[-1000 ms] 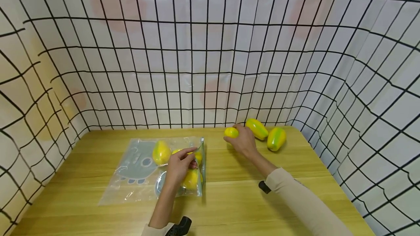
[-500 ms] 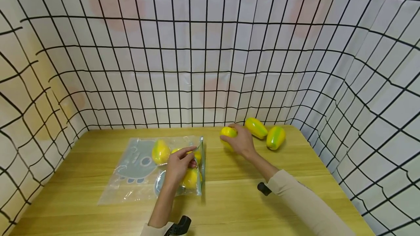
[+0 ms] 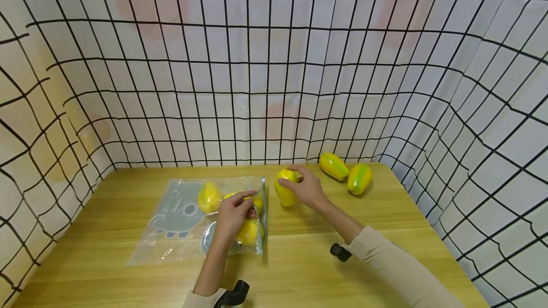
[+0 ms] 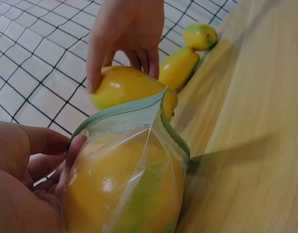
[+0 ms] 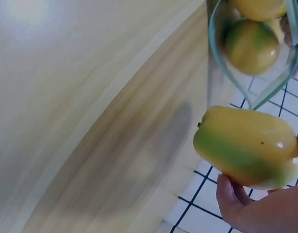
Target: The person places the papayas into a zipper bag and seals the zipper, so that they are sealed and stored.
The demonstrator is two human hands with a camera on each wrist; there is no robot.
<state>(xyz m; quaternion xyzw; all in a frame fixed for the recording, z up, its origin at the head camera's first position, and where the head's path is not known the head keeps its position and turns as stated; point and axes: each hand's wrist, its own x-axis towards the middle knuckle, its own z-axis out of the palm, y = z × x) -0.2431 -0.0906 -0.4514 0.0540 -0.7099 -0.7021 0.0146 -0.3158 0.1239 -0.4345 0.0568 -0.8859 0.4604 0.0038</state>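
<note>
My right hand [image 3: 309, 188] grips a yellow papaya [image 3: 285, 194] with a green stripe, thumb on one side and fingers on the other. The papaya is held just right of the mouth of a clear zip bag [image 3: 175, 208], which has a grey-blue cartoon print. My left hand [image 3: 231, 217] pinches the bag's green zip rim [image 4: 124, 109], and the mouth gapes in the right wrist view. Several similar yellow fruits lie inside the bag, among them one papaya [image 5: 252, 46] near the opening. The left hand partly covers them in the head view.
Two more papayas, one behind [image 3: 334, 166] and one farther right [image 3: 360, 179], lie at the table's back right. A black grid-patterned white cloth [image 3: 274, 84] stands round the back and sides of the wooden table [image 3: 299, 270].
My right hand has brought the papaya left and nearer, away from the other two and towards the bag. The papaya has turned more upright. My left hand and the bag stay put.
</note>
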